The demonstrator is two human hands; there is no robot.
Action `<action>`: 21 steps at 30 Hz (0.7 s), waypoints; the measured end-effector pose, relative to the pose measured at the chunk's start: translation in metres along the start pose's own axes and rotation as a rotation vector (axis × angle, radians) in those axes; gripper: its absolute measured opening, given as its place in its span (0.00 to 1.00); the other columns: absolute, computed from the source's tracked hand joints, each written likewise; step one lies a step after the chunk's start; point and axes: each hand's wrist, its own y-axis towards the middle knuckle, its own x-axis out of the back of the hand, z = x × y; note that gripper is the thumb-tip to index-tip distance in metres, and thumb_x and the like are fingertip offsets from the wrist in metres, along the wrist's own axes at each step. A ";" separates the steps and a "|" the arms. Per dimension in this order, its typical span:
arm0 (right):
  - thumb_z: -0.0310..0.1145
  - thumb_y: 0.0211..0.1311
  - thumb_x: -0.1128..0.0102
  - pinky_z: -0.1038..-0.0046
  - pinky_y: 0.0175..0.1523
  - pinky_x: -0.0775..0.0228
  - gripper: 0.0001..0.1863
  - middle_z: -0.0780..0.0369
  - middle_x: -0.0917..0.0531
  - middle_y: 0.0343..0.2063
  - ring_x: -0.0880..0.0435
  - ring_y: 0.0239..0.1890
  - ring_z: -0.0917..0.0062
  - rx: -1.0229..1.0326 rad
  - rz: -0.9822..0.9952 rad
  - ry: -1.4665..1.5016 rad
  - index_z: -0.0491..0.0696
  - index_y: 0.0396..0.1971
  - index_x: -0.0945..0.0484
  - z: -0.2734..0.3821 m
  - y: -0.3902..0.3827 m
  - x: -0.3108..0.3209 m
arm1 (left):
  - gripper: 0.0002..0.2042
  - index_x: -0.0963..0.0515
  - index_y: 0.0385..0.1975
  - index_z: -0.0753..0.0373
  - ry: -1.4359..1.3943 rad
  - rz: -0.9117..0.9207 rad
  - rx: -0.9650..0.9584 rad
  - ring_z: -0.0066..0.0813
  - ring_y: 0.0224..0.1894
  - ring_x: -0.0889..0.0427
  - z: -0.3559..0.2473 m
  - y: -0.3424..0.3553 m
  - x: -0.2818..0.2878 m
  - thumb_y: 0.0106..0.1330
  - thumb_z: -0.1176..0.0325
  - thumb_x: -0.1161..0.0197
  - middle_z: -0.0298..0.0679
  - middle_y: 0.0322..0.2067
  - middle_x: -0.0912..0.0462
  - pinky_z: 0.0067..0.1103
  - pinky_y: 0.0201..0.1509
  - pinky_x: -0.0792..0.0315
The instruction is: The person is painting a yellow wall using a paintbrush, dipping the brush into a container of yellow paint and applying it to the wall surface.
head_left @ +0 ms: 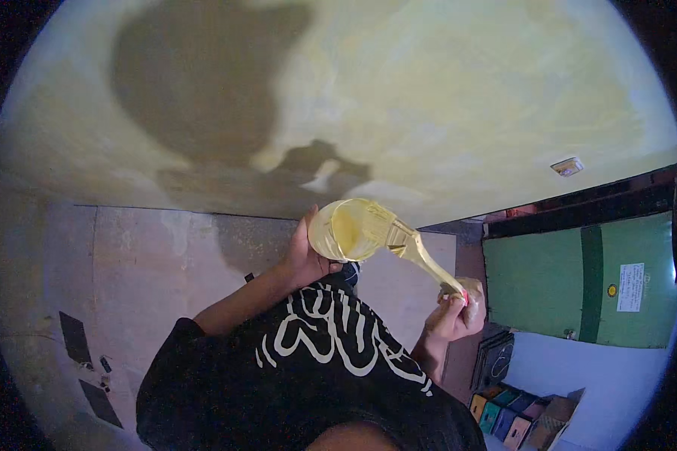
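My left hand [305, 255] is wrapped around a paint-smeared container [326, 235] of pale yellow paint, tilted toward the camera. My right hand [454, 314] grips the handle of a paintbrush [426, 260] smeared with the same paint. The brush's bristles are at the container's right rim, thickly coated. In front of me rises a wall [466, 90] with patchy pale yellow paint, with large shadows cast on it.
A small wall fitting [566, 167] is at the upper right. Below it are a green door [549, 286], stacked coloured boxes [504, 417] and dark stacked items [493, 357]. Dark flat panels [74, 338] and small objects lie on the pale floor [150, 263] at left.
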 end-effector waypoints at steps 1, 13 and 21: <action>0.39 0.66 0.44 0.73 0.23 0.40 0.19 0.56 0.23 0.19 0.27 0.18 0.72 -0.001 -0.003 -0.001 0.37 0.24 0.25 0.000 0.001 0.000 | 0.34 0.32 0.62 0.54 0.002 0.000 0.003 0.38 0.41 0.16 0.001 0.000 0.000 0.70 0.32 0.63 0.43 0.50 0.19 0.30 0.28 0.22; 0.36 0.67 0.45 0.73 0.26 0.40 0.17 0.59 0.26 0.16 0.28 0.21 0.73 0.156 0.015 -0.057 0.38 0.23 0.27 0.000 0.002 -0.001 | 0.34 0.33 0.62 0.54 -0.022 0.050 -0.004 0.37 0.42 0.17 0.007 0.007 -0.005 0.70 0.33 0.61 0.43 0.51 0.20 0.30 0.26 0.23; 0.38 0.69 0.45 0.77 0.23 0.42 0.18 0.57 0.24 0.21 0.30 0.19 0.78 0.117 0.017 -0.058 0.39 0.24 0.27 -0.005 -0.007 0.003 | 0.34 0.33 0.62 0.55 -0.017 0.054 0.024 0.38 0.41 0.17 0.006 0.013 0.003 0.70 0.33 0.61 0.43 0.50 0.20 0.29 0.25 0.23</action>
